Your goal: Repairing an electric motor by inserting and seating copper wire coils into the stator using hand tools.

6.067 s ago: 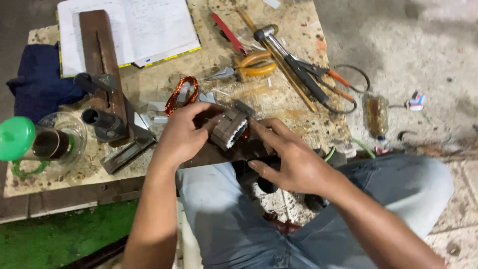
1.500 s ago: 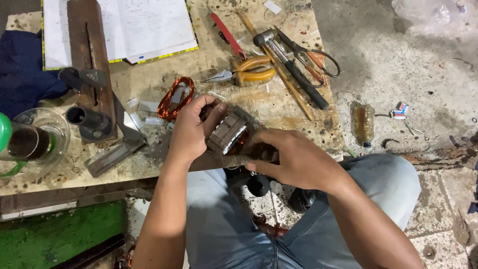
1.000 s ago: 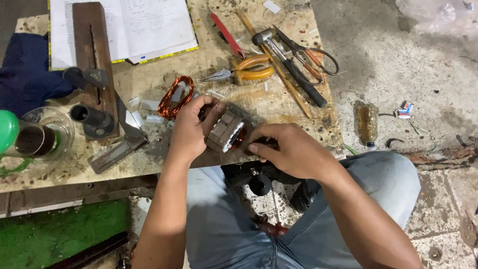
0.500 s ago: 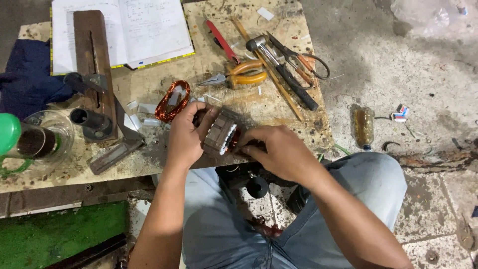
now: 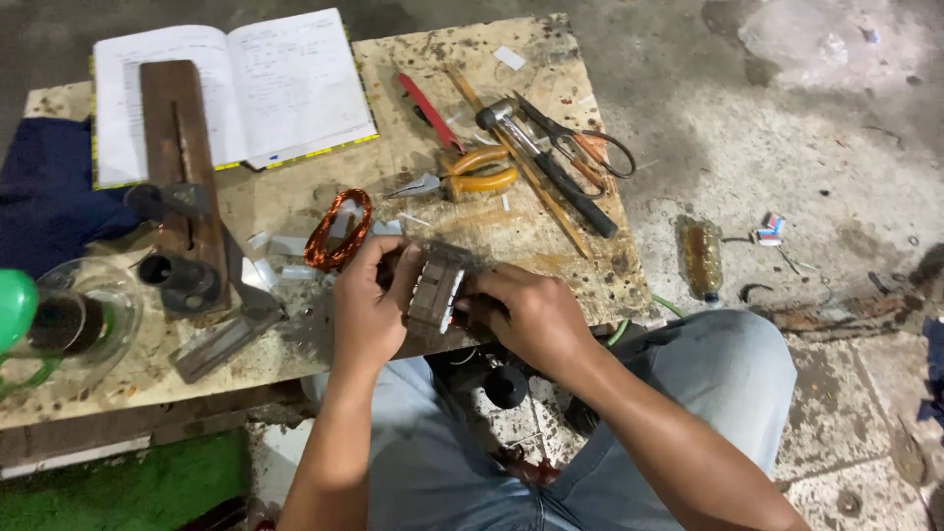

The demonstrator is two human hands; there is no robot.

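My left hand [image 5: 369, 310] and my right hand [image 5: 526, 315] together hold a grey laminated metal motor core [image 5: 436, 287] at the near edge of a worn wooden board table [image 5: 551, 270]. The left hand wraps its left side, and the right hand's fingers press on its right side. A coil of copper wire [image 5: 335, 228] lies on the board just left of the left hand. My knees in jeans are below the table edge.
Yellow-handled pliers [image 5: 470, 180], a hammer [image 5: 536, 162], scissors [image 5: 580, 147] and a red-handled tool [image 5: 428, 98] lie at the back right. An open notebook [image 5: 256, 88], a wooden block [image 5: 177, 147], a glass jar [image 5: 84, 315] and blue cloth [image 5: 44, 197] sit left. A bottle [image 5: 701, 258] lies on the floor.
My hands stay on the motor core; the right hand has shifted closer to it and its fingers moved along its right side. The view has drifted slightly.
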